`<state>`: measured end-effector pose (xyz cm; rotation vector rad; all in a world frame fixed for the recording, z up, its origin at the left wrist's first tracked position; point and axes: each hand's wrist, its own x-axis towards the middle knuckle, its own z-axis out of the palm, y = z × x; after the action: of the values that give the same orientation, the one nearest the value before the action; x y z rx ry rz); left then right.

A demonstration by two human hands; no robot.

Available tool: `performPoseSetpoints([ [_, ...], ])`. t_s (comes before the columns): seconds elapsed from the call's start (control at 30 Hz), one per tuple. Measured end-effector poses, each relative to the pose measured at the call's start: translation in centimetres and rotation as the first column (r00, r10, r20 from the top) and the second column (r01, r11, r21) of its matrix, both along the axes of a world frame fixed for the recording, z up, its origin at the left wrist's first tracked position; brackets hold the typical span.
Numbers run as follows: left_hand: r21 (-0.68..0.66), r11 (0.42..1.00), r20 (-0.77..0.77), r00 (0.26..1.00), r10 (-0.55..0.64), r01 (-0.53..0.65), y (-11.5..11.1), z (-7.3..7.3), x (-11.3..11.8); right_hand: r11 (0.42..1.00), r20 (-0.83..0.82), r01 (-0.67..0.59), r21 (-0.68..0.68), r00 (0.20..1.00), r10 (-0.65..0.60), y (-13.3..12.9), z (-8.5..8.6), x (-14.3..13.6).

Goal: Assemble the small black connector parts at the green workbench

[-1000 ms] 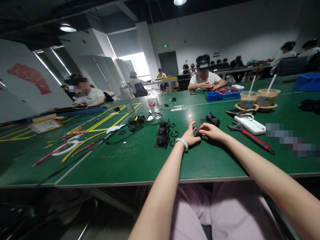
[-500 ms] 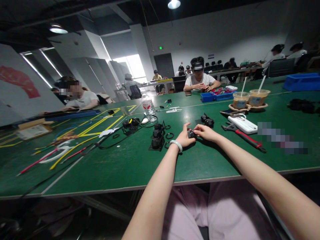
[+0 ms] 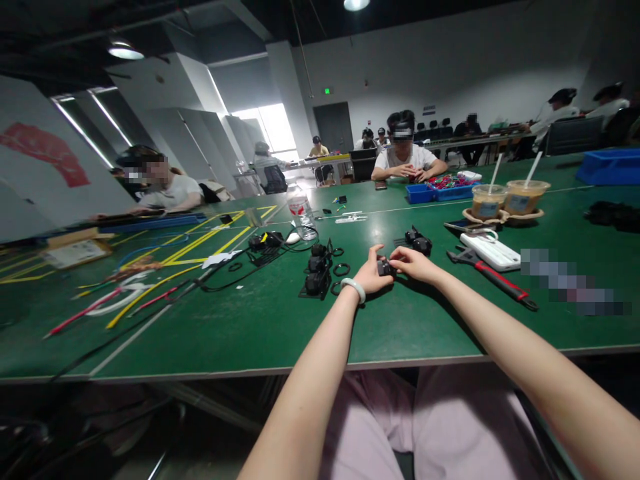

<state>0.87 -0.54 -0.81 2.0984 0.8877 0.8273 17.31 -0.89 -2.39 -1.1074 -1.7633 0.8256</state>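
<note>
A small black block-shaped part [image 3: 384, 268] sits between my two hands, just over the green table [image 3: 280, 327]. My left hand [image 3: 370, 276], with a pale bangle at the wrist, is closed around it from the left. The fingers of my right hand [image 3: 414, 264] pinch at its right side; exactly what the fingertips grip is too small to make out. Left of my hands stands a row of black blocky parts [image 3: 317, 272], with several black rings [image 3: 342, 269] beside it. Another black part [image 3: 418, 241] lies just beyond my right hand.
An adjustable wrench [image 3: 500, 280] with red-black handle, a white power bank [image 3: 490, 251] and two drinks [image 3: 525, 197] are on the right. Left are a bottle [image 3: 301, 212], black cable [image 3: 215, 287] and coloured wires [image 3: 145, 300]. Beyond sits a co-worker [image 3: 407, 160] by blue trays [image 3: 420, 194].
The view has shifted slightly, so the surroundings appear a little to the right. Both hands keep nearly the same pose around the black part.
</note>
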Motion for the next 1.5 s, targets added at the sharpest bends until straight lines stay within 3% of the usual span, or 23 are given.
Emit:
performPoseSetpoints([
  [0.17,0.010,1.000,-0.012,1.000,0.003,-0.003,-0.1,0.1,0.0,0.999,-0.022,-0.040,-0.026,0.999,0.040,-0.2,0.2,0.4],
  [0.43,0.015,1.000,-0.009,1.000,0.000,0.000,0.1,-0.2,-0.1,0.967,-0.163,-0.210,-0.142,0.969,0.187,-0.4,0.5,1.2],
  [1.1,-0.004,1.000,0.010,1.000,0.011,-0.011,0.1,0.0,0.0,0.958,-0.191,-0.218,-0.188,0.965,0.182,-0.1,0.7,1.1],
  [1.5,0.007,1.000,-0.002,1.000,0.005,-0.005,0.2,-0.1,0.1,0.975,-0.066,-0.183,-0.130,0.982,0.175,0.0,0.5,1.4],
])
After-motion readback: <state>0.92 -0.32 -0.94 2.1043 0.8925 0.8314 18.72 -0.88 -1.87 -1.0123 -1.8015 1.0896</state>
